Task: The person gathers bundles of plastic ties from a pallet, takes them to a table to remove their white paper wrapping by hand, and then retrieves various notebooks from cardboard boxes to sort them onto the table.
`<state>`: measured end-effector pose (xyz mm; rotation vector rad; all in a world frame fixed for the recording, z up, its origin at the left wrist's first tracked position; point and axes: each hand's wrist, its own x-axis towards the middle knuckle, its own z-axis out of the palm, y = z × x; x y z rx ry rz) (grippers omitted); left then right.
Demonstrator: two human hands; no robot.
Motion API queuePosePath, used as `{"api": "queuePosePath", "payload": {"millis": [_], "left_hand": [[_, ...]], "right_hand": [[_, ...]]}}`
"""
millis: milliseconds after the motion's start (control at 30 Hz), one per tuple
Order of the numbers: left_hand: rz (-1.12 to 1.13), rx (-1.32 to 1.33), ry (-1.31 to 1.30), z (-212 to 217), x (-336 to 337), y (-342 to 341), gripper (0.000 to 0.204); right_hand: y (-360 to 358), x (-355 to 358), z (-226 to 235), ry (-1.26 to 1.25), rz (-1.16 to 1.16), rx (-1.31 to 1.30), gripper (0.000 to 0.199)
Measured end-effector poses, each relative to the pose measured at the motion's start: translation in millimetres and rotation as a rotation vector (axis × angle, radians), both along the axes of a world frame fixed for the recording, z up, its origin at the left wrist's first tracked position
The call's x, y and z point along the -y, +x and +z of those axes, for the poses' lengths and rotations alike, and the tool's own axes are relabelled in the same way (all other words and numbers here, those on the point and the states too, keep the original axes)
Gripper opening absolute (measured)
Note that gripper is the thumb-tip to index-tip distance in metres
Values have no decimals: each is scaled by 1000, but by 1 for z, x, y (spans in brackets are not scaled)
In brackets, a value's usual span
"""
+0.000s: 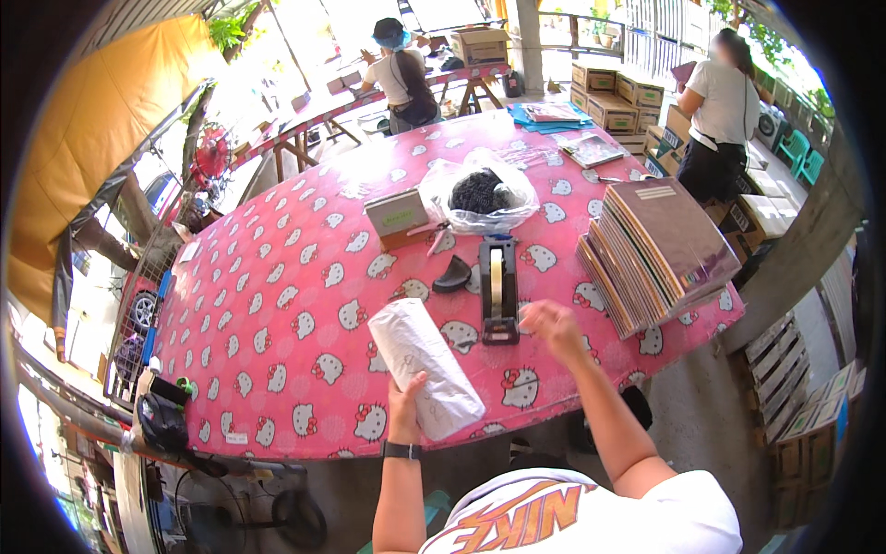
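A white paper-wrapped oblong package is held tilted over the near edge of the table. My left hand, with a dark watch at the wrist, is closed round its left side. Right of it, a black tape dispenser with a yellowish roll stands on the tablecloth. My right hand hovers just right of the dispenser's near end, fingers curled together; whatever they pinch is too small to make out. Beyond the package lie a dark curved object and pink-handled scissors.
The pink cartoon-cat tablecloth covers a large table. A tall stack of notebooks stands at right. Farther back are a small box, a plastic bag with black contents and blue folders. Two people work beyond, near stacked cartons.
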<state>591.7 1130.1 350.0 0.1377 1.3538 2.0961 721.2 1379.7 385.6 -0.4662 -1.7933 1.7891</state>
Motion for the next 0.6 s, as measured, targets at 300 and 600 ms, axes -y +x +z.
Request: {"api": "queuePosePath", "payload": {"millis": [300,600], "left_hand": [[54,-215,-231,-33,-36,-74,58],[125,-93,-210,-36,-41,-107,57]], "right_hand": [[-145,-189,-60,95,35,431,23],[-188,-211,-93,768,-405,856,26]]}}
